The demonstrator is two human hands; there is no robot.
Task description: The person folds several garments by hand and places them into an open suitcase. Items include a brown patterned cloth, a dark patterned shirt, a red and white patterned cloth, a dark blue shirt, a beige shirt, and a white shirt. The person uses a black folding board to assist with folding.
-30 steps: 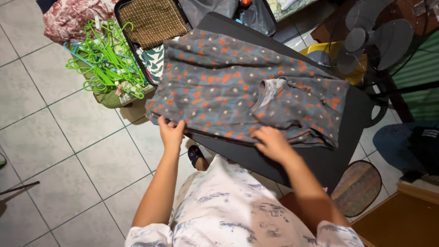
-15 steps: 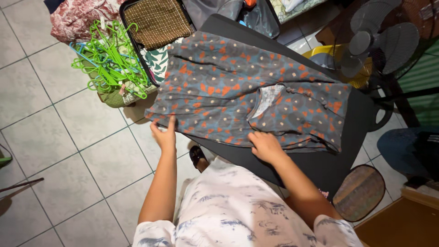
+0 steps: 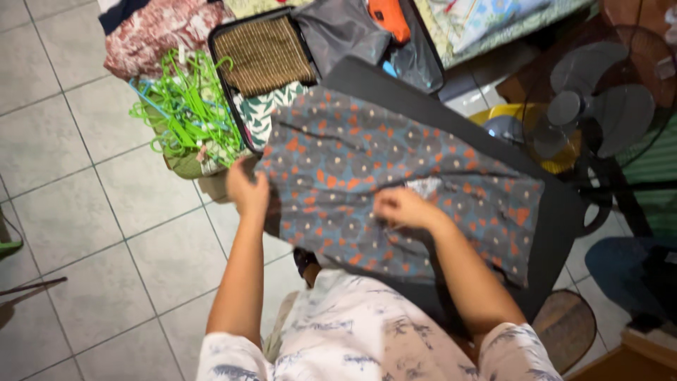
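Observation:
A grey-blue garment with orange and cream dots (image 3: 367,162) lies spread on a black table (image 3: 564,212). My left hand (image 3: 247,187) grips the garment's left edge, which hangs off the table side. My right hand (image 3: 398,208) presses on the middle of the cloth near its neckline, fingers curled into the fabric. The frame is blurred, so the exact grip is hard to make out.
An open suitcase (image 3: 268,56) holding folded cloth lies on the tiled floor beyond the table. A pile of green hangers (image 3: 187,106) sits left of it. A standing fan (image 3: 592,113) and a yellow tub (image 3: 525,116) are at the right. A round mat (image 3: 564,328) lies lower right.
My left hand has lifted from the near edge up to the garment's left side. My right hand has slid from the near hem onto the middle. The view has shifted.

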